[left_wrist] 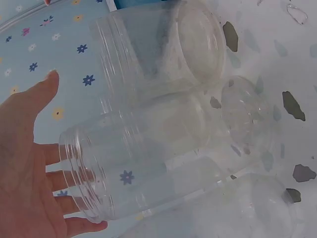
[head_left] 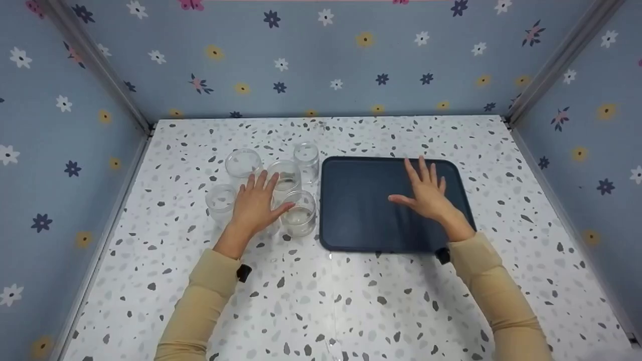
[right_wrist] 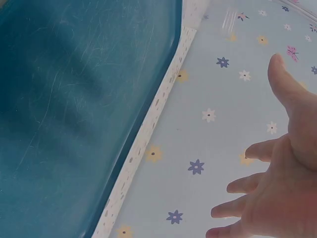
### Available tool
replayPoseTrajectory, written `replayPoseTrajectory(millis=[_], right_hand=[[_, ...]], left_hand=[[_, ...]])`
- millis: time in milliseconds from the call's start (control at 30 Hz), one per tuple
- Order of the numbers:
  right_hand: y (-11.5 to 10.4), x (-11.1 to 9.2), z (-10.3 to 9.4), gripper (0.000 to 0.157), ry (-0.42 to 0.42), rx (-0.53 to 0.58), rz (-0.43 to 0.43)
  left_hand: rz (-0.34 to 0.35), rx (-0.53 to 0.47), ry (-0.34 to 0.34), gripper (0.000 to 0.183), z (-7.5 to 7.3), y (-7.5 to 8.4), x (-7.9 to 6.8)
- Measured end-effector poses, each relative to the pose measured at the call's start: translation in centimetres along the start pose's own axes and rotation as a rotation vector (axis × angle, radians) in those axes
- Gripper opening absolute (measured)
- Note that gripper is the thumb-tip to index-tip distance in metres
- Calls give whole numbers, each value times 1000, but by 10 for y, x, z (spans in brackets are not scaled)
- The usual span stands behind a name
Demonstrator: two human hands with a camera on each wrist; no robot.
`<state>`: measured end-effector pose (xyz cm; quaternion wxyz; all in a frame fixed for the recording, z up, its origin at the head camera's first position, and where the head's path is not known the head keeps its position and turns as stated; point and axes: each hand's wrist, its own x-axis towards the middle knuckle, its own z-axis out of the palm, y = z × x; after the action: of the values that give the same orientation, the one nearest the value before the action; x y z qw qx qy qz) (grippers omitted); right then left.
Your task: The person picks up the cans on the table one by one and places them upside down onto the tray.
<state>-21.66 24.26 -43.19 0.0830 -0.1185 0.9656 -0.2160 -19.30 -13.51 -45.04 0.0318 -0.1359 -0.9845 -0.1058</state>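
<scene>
Dark blue, the tray (head_left: 361,215) has surface (head_left: 351,301) beyond its near edge; left of it, the left hand (head_left: 255,208) is over clear jars (head_left: 299,220); right hand (head_left: 428,194) above it; both grips' fingers spread apart.

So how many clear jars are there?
5 show, all left of the tray: back-left jar, front-left jar, back-right jar, front-right jar and middle jar. The left hand may hide more.
</scene>
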Motion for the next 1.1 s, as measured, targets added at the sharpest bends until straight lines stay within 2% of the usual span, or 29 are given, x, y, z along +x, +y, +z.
replayPoseTrajectory(millis=[267, 667, 1100], right_hand=[[0, -2, 2, 94, 4, 6, -11], [-2, -4, 5, 89, 50, 9, -64], [-2, -8, 8, 84, 110, 49, -99]], left_hand=[[0, 34, 64, 72, 1, -2, -4], [-2, 45, 63, 63, -1, -1, -7], [22, 66, 114, 50, 1, 0, -12]])
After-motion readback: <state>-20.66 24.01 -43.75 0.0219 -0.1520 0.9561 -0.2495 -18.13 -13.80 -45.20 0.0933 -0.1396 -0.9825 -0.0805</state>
